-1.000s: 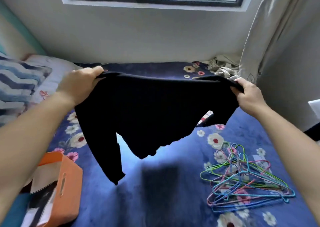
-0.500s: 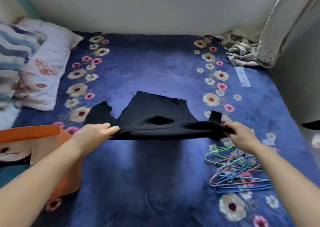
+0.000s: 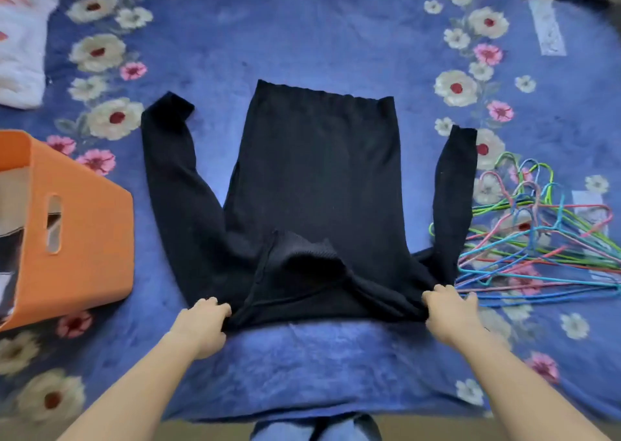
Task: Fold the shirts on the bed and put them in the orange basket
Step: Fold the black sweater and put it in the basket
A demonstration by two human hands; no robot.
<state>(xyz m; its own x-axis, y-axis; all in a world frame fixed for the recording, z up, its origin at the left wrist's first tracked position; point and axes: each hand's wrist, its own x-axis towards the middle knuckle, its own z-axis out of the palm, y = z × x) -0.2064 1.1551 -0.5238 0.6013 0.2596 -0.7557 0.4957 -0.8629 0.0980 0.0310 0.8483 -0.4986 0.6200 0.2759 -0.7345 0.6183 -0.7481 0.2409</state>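
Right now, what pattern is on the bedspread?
The bedspread is blue with cream and pink flowers; head view.

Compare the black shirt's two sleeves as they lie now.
On the black shirt, the basket-side sleeve splays outward, its cuff farther away; the hanger-side sleeve runs straighter, its cuff nearer. The first lies on bare blanket; the second borders the hangers. Both lie flat, unfolded.
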